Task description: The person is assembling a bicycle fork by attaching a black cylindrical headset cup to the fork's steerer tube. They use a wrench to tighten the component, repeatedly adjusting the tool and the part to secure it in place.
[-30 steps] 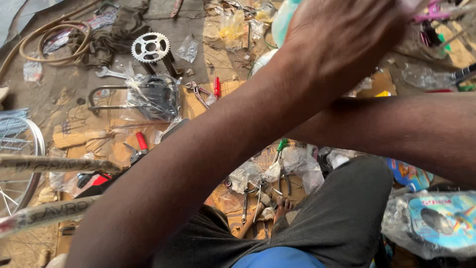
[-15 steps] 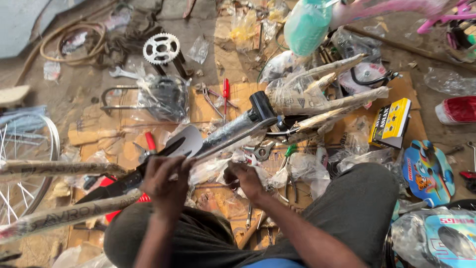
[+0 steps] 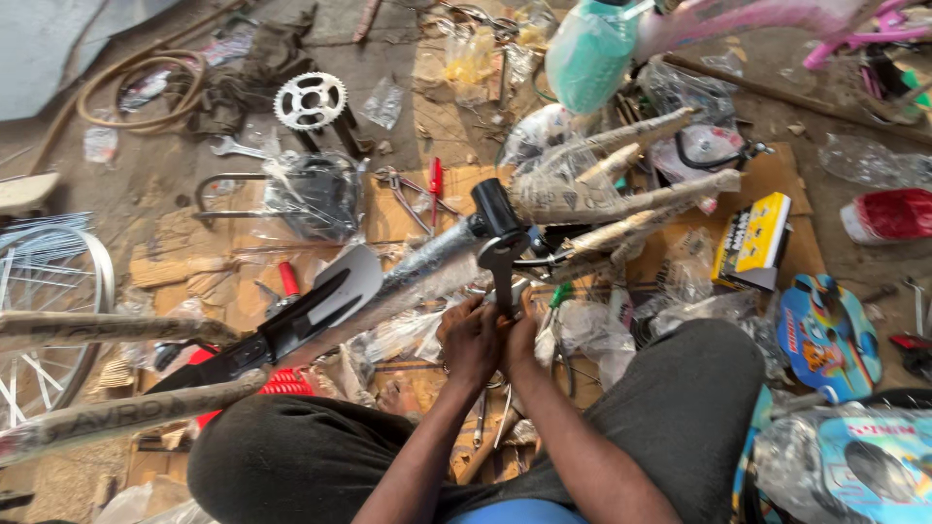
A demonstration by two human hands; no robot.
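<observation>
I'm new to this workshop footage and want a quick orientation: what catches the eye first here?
Dead centre, the left hand and right hand close together around a spanner set on the black end of a plastic-wrapped bike frame, which slants across the lap. Around it the cardboard-strewn floor is crowded: a silver chainring upper left, a spoked wheel at the left edge, a yellow box to the right.

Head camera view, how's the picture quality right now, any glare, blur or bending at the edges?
Head view: even daylight with soft shadows; glare on the clear plastic wrap around the black bicycle frame tube; both hands, left and right, on the dark metal spanner look fairly sharp; wide-angle lens bends the edges, curving the silver spoked wheel at left.
</observation>
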